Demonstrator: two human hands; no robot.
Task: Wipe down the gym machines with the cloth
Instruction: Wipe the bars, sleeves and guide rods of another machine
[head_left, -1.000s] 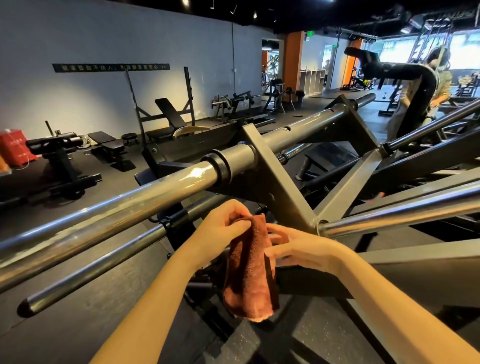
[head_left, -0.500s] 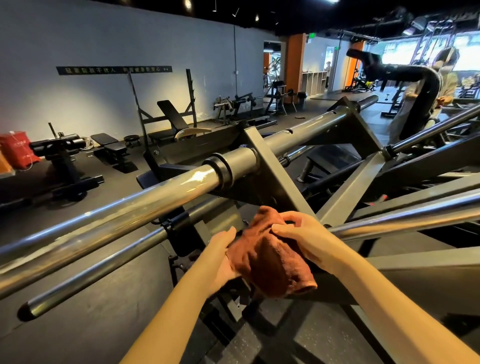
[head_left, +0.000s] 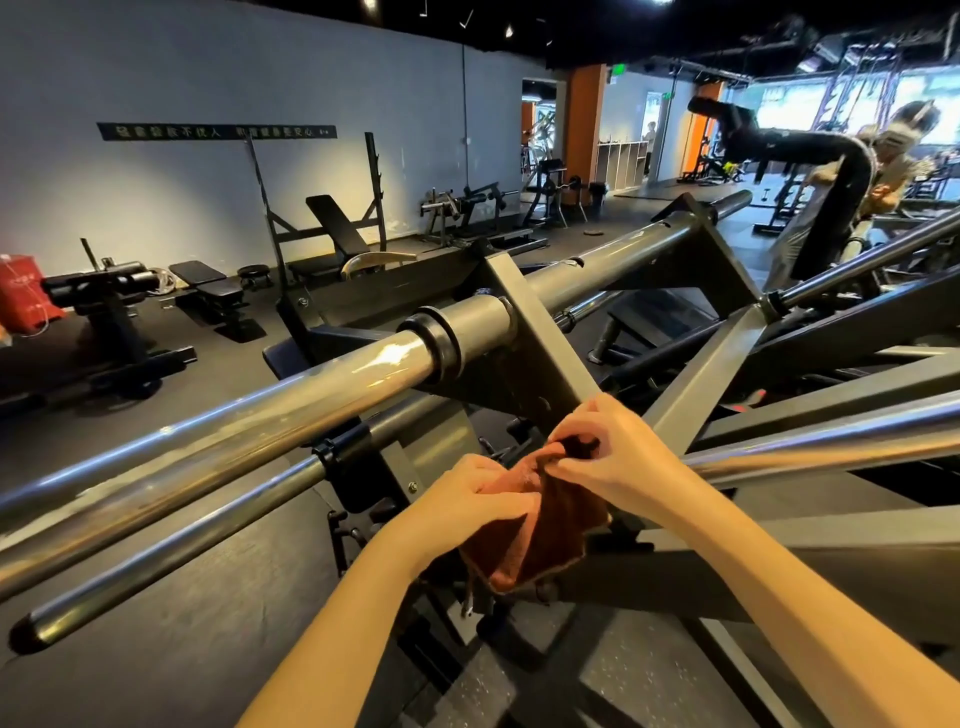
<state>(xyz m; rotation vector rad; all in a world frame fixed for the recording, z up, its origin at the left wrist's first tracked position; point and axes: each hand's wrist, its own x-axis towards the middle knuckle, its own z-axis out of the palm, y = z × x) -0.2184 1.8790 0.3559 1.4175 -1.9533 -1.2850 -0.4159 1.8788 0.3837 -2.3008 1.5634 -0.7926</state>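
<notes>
A rust-brown cloth (head_left: 540, 535) hangs between both my hands, just in front of the grey steel frame (head_left: 550, 338) of a plate-loaded gym machine. My left hand (head_left: 467, 506) grips the cloth's left side from below. My right hand (head_left: 608, 447) pinches its upper edge, fingers curled on the fabric. The cloth's lower part droops free. A thick chrome sleeve bar (head_left: 234, 421) runs left from the frame, with a thinner bar (head_left: 171, 545) beneath it. Another chrome bar (head_left: 831, 441) extends right, passing behind my right hand.
Benches and racks (head_left: 337, 228) stand along the grey back wall. A red bag (head_left: 21, 296) sits at far left. Another person (head_left: 893, 166) stands by a black machine at upper right. Dark rubber floor (head_left: 156, 665) lies below the bars.
The cloth was bunched and pressed to the frame by my right hand; now both hands hold it slightly off the frame, my right hand pinching its top edge and spreading it.
</notes>
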